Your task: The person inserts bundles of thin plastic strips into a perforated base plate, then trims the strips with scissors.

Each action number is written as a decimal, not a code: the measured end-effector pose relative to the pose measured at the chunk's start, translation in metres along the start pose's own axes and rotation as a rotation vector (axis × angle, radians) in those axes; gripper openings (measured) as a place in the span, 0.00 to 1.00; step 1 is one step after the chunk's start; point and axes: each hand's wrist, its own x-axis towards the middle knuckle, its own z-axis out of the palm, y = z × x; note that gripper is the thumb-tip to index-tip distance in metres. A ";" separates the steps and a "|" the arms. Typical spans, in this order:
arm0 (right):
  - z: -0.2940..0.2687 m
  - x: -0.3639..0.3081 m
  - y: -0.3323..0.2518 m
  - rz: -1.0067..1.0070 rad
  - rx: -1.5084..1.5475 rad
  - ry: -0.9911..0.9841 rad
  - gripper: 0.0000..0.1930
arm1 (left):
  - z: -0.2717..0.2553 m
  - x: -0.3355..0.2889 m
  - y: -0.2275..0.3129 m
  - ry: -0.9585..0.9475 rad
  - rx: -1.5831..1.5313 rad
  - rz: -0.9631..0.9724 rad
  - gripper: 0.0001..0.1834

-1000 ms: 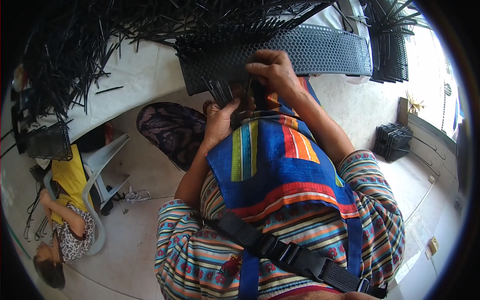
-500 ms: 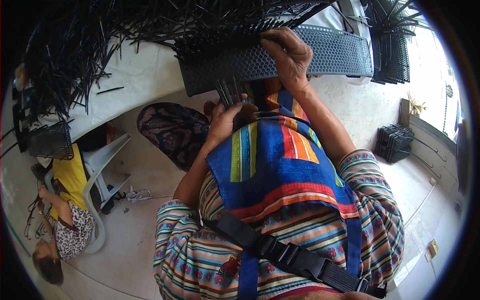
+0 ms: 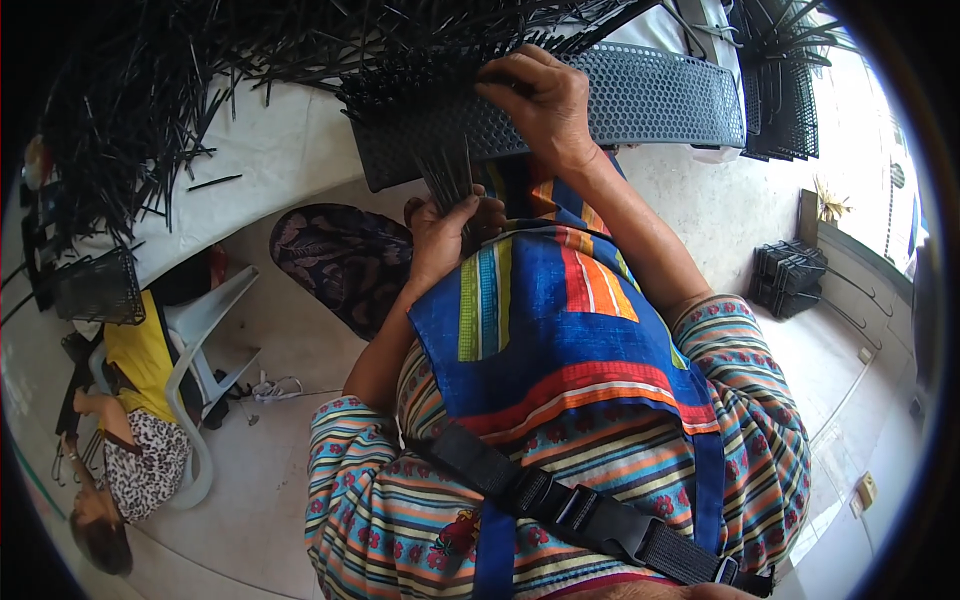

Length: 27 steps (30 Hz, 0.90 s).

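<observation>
Below the edge of a dark grey perforated tray [image 3: 655,95], my left hand [image 3: 447,232] is closed round a bundle of thin black strips [image 3: 447,172] that fan upward. My right hand [image 3: 548,108] is over the tray, thumb and fingers bent together at the left. Whatever is in that pinch, if anything, is too small to make out. Beside these fingers, a dense row of black strips [image 3: 400,95] stands with its tips along the tray's left part.
Heaps of black strips [image 3: 120,90] cover the far left of the white-covered table [image 3: 290,135]; one loose strip [image 3: 215,182] lies apart. Black mesh baskets [image 3: 785,110] stand at the far right, more black racks [image 3: 788,280] on the floor. Another person sits at lower left near a pale chair [image 3: 195,430].
My right hand has moved left along the tray, toward the standing strips. The bundle in my left hand has risen slightly and now stands more upright.
</observation>
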 end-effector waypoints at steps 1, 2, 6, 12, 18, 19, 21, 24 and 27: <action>0.000 0.001 0.000 0.001 0.000 0.000 0.07 | 0.000 0.000 0.001 -0.004 0.010 0.011 0.10; 0.000 0.002 0.000 -0.013 0.018 0.025 0.07 | 0.002 0.001 0.002 -0.004 0.010 0.011 0.10; 0.001 0.007 0.000 -0.093 -0.102 0.020 0.08 | 0.004 0.001 0.003 0.041 -0.042 -0.032 0.07; -0.004 0.008 -0.009 -0.176 -0.255 -0.052 0.08 | 0.000 0.004 0.000 0.045 -0.102 -0.012 0.07; -0.009 -0.023 0.005 0.266 0.106 -0.309 0.11 | -0.001 0.003 0.001 -0.008 -0.163 -0.016 0.07; -0.005 -0.027 0.005 0.337 0.278 -0.362 0.10 | 0.001 0.002 0.002 -0.025 -0.182 -0.031 0.07; -0.003 -0.035 -0.001 0.476 0.353 -0.426 0.09 | 0.001 0.003 0.001 -0.050 -0.161 -0.036 0.08; 0.002 -0.042 0.000 0.697 0.505 -0.478 0.06 | 0.004 0.002 0.000 -0.044 -0.169 -0.026 0.09; -0.006 -0.039 -0.001 0.781 0.629 -0.409 0.03 | 0.000 0.006 -0.001 0.013 -0.213 0.007 0.10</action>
